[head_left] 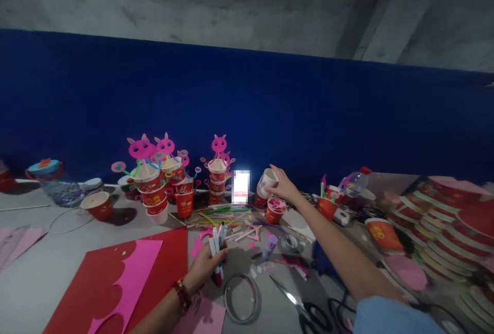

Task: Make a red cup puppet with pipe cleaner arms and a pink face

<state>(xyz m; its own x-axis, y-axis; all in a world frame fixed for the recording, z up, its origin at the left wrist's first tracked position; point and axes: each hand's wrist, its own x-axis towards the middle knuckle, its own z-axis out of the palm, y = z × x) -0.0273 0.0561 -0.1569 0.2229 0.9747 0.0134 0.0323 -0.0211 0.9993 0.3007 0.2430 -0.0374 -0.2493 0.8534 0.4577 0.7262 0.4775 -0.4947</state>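
Observation:
My left hand [206, 262], with a beaded bracelet at its wrist, is closed around several markers [213, 249] held roughly upright above the table. A roll of tape [241, 298] lies just to its right. Farther back, my right hand [284, 186] reaches out and grips a tilted white cup [265, 183] by its side. Below that cup is a red paper cup [275, 211] filled with pink paper scraps. Between my hands stand a purple glue stick [269, 246] and a smaller tape roll [290, 242]. Open scissors [297, 300] lie below my right forearm.
Stacked red cups with pink paper animal heads [219, 143] stand along the back by a blue panel [247, 102]. Red paper [85, 282] and cut pink paper [144, 267] lie left. Piled cups [443, 231] fill the right. A plastic jar [57, 185] stands far left.

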